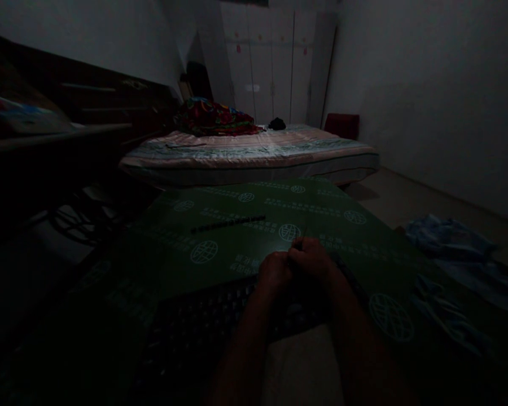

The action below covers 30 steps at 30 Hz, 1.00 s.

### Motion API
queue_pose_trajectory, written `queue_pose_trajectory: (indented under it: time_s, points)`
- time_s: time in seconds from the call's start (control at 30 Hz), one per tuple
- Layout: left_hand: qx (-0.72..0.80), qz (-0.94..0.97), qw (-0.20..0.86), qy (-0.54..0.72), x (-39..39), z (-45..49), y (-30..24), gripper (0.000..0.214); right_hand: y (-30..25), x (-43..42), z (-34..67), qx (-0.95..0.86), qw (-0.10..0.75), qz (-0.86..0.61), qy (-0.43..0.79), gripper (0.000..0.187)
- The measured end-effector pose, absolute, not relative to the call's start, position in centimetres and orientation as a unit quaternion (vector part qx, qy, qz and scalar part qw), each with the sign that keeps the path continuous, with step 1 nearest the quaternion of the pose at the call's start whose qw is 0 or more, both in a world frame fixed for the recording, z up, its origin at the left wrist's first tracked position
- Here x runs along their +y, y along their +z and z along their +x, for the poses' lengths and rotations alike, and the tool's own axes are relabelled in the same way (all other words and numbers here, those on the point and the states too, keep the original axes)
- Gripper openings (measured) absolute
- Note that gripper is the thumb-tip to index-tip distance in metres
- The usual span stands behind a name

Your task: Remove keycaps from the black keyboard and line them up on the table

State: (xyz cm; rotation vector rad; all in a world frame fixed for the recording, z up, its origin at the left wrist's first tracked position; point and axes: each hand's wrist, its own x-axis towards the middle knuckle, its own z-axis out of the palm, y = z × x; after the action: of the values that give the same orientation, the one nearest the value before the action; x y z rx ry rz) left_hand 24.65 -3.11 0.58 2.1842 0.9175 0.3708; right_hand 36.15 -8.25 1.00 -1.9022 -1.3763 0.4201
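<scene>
In the dim head view, my left hand [275,270] and my right hand [312,255] are closed and pressed together above a black keyboard [198,316]. A thin dark sliver rises from the top of my right hand. What the fingers hold is too dark and hidden to name. My forearms cover part of the keyboard, which lies on a green printed tabletop [220,204]. Beyond it rests a narrow dark strip with a bumpy edge [228,223]. Another dark strip [350,277] lies just right of my right wrist.
A crumpled striped cloth [446,316] is at the right, with pale blue fabric [449,239] beyond it. Behind the table stands a bed [254,155] bearing a red patterned blanket [220,117]. A shelf [59,135] juts in at the left.
</scene>
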Motion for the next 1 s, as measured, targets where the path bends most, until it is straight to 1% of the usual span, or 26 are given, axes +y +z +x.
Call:
queue_pose_trajectory:
  time_s: [0.37, 0.57, 0.83, 1.0]
  points:
    - [0.315, 0.912, 0.247, 0.089, -3.0, 24.5, 0.2, 0.023, 0.7, -8.1, 35.9, -0.528, 0.394, -0.737, 0.155, 0.015]
    - [0.335, 0.919, 0.195, 0.075, -3.2, 24.4, 0.1, 0.022, 0.6, -8.2, 35.8, -0.52, 0.412, -0.733, 0.153, 0.016]
    - [0.299, 0.92, 0.218, 0.126, -3.2, 24.1, -0.4, 0.021, 1.6, -8.4, 35.5, -0.512, 0.427, -0.729, 0.157, 0.014]
    - [0.289, 0.907, 0.247, 0.181, -3.3, 23.9, -0.4, 0.017, 1.4, -8.4, 35.7, -0.506, 0.47, -0.706, 0.158, 0.014]
